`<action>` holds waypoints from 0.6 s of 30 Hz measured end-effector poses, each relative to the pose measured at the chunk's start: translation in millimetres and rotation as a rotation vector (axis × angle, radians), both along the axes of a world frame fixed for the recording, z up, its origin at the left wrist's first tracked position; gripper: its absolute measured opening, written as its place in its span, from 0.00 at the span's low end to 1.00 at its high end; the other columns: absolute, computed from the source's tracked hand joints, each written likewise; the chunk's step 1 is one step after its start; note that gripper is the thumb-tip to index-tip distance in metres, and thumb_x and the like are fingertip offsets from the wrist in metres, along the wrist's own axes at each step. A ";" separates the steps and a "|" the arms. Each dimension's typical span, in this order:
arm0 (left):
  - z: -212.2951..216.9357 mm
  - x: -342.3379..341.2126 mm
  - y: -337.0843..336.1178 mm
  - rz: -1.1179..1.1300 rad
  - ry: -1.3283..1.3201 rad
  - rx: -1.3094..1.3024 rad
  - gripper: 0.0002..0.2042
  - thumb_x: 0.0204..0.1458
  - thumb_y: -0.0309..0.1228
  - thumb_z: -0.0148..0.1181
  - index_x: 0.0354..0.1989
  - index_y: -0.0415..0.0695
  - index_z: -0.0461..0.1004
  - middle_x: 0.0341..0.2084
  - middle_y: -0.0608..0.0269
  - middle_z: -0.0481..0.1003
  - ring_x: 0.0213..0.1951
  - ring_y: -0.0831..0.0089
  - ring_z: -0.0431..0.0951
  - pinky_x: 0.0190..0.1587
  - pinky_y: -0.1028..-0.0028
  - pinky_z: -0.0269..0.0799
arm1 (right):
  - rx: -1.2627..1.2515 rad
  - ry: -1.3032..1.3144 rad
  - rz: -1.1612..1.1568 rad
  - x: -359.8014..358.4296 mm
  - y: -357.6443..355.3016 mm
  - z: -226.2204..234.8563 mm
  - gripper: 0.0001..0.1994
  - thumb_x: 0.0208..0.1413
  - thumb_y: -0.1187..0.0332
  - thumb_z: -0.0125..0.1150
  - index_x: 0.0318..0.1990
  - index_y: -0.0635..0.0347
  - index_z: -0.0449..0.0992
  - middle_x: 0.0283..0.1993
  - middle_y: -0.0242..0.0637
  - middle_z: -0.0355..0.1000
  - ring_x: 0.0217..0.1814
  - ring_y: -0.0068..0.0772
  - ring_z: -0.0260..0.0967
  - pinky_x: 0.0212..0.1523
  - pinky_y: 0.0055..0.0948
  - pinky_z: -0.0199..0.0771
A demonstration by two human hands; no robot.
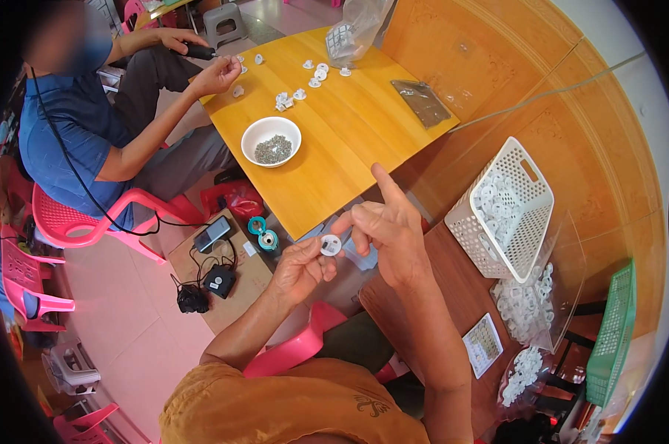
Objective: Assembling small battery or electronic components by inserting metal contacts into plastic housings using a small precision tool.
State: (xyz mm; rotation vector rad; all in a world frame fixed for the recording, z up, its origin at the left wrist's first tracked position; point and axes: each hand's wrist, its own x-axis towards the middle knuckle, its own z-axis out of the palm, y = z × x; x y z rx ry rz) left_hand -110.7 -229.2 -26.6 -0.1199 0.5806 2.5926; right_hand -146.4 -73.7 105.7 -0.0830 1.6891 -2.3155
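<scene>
No Readable Words or Numbers

No text, label, brand, number or sign can be read in the head view. At 6 o'clock, the orange-brown shirt (275, 407) bears a dark, curling motif (371, 405); no letters can be made out in it. At 9 o'clock, the phone (212, 234) lies with its bluish face showing, nothing legible on it. At 8 o'clock, the black box (220, 281) carries a small pale mark, too small to read. Near the dial's centre, the round white piece (331, 245) in the left hand (299, 270) shows dark detail but no legible characters.
</scene>
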 end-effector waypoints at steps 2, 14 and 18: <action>-1.4 -6.6 -3.1 0.014 -0.004 -0.012 0.17 0.57 0.37 0.51 0.47 0.35 0.69 0.34 0.53 0.76 0.27 0.70 0.75 0.27 0.74 0.70 | 0.020 -0.002 -0.015 -4.2 -1.0 -6.8 0.44 0.51 0.69 0.57 0.65 0.77 0.30 0.28 0.48 0.73 0.19 0.23 0.61 0.22 0.21 0.61; 5.1 -20.7 1.5 0.116 -0.013 -0.121 0.18 0.57 0.39 0.51 0.47 0.35 0.69 0.33 0.53 0.75 0.26 0.71 0.74 0.26 0.74 0.68 | 0.098 -0.035 0.084 8.3 1.2 -8.0 0.43 0.52 0.72 0.56 0.65 0.73 0.30 0.24 0.40 0.72 0.18 0.19 0.63 0.16 0.18 0.60; 3.5 -17.1 3.1 0.058 0.049 -0.063 0.18 0.57 0.40 0.51 0.44 0.35 0.69 0.33 0.52 0.75 0.25 0.70 0.74 0.25 0.73 0.68 | 0.091 0.083 -0.064 -8.0 -0.9 1.9 0.43 0.52 0.73 0.56 0.65 0.72 0.29 0.29 0.45 0.74 0.18 0.19 0.63 0.18 0.17 0.63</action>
